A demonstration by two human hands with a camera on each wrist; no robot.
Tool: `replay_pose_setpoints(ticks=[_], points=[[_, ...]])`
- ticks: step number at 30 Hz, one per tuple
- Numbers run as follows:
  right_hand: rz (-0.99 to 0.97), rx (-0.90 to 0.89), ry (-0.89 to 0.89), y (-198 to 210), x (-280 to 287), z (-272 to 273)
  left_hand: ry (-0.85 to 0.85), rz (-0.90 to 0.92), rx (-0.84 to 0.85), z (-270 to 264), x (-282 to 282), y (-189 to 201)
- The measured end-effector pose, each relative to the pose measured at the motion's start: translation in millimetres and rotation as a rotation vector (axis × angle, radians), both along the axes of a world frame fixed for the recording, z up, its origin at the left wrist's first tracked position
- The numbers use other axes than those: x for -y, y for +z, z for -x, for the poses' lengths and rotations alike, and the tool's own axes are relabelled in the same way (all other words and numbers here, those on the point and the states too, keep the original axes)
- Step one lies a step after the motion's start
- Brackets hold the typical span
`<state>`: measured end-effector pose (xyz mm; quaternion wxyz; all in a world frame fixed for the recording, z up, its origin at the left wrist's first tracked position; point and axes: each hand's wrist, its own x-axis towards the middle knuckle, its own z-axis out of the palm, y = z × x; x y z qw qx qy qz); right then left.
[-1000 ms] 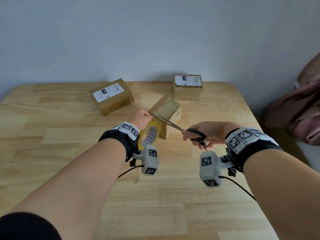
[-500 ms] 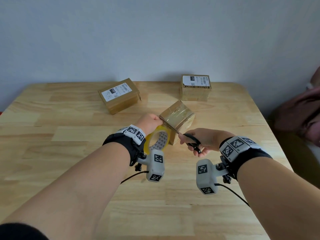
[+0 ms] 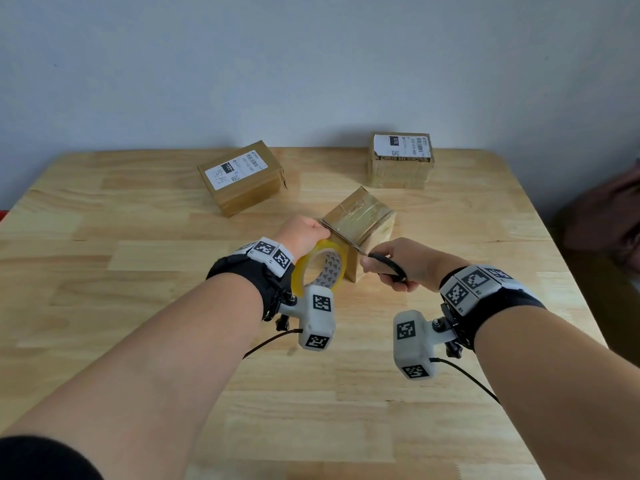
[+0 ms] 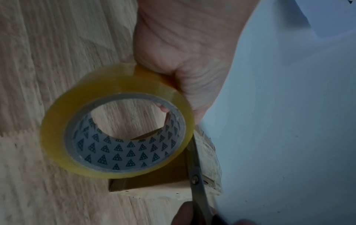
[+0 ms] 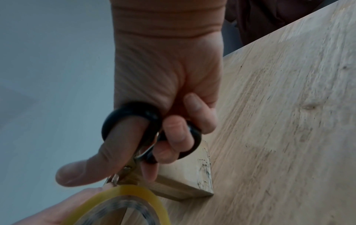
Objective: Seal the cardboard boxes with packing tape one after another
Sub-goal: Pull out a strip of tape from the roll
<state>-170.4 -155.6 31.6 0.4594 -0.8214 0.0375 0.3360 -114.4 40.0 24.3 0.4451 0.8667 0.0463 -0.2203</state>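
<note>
A: Why is the tape roll (image 3: 320, 268) held up off the table (image 3: 104, 271)?

B: My guess: the left hand (image 3: 304, 233), fingers curled round the rim, keeps the strip taut between roll and the near box (image 3: 360, 223), so the scissors (image 3: 346, 239) have something firm to cut. The right hand (image 3: 398, 265) has thumb and fingers through the black loops, clamped on them; the blades lie along the box's near top edge.

A: Where do the boxes sit?

B: The glossy, taped one is at table centre, just beyond both hands. A second box (image 3: 242, 178) lies at 11 o'clock from it, a third box (image 3: 400, 161) at 1 o'clock, both well apart.

A: Any writing?

B: The third's white label shows "070"; the second's has a barcode and handwriting too small to read. The roll's core carries printed triangles, no brand.
</note>
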Motion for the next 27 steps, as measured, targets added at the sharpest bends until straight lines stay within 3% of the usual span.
replay_pose_setpoints(ticks=[14, 23, 27], points=[[0.055, 0.044, 0.069, 1, 6, -6, -0.052, -0.074, 0.051, -1, -22, 5], [0.067, 0.074, 0.072, -1, 5, -6, -0.363, -0.245, 0.302, 16, -30, -25], [0.058, 0.079, 0.065, -3, 6, -5, -0.355, -0.287, 0.428, 25, -25, -35]])
